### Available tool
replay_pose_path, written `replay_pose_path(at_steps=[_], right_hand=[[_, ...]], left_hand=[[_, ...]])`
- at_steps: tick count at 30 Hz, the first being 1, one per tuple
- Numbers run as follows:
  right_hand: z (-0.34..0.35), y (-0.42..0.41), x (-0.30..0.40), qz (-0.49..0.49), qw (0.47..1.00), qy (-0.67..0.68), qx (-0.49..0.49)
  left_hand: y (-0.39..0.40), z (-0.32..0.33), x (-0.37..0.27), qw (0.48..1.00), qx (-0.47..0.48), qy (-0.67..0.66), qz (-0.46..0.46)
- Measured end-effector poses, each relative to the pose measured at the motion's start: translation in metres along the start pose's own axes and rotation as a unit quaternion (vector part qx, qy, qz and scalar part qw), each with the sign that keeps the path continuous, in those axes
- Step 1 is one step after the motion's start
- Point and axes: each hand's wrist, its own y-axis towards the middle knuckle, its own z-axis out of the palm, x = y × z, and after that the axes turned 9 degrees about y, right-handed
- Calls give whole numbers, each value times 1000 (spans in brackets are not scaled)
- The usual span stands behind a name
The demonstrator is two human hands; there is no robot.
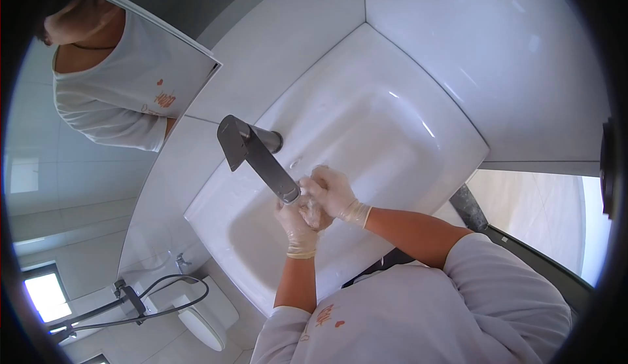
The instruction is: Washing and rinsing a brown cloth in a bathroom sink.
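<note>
My left hand and my right hand are close together under the spout of a dark grey faucet, above the white washbasin. Both wear thin, translucent whitish gloves that look wet. A crumpled, wet whitish item lies in the left palm, and the left fingers are partly hidden by the spout tip. What the item is, I cannot tell. Curled fingers of the right hand reach over toward it from the right; their tips are unclear. Water seems to run over the hands.
The faucet's spout juts over the basin close above my hands. Glossy wall panels border the basin's far sides. A mirror at the left reflects a person's torso. A toilet and a dark shower hose are at the lower left.
</note>
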Motion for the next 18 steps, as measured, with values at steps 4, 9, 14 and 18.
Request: replay_pose_path(at_steps=[4,9,14,18], right_hand=[[16,7,-23,145,941,307,-1],[15,12,-35,209,855,474,18],[8,7,-11,176,846,496,-84],[-2,5,-18,287,722,627,48]], left_hand=[[-13,39,-19,944,-144,285,81],[-18,50,-29,898,-120,399,137],[-8,45,-27,890,-93,383,230],[-10,34,-17,817,-152,485,273]])
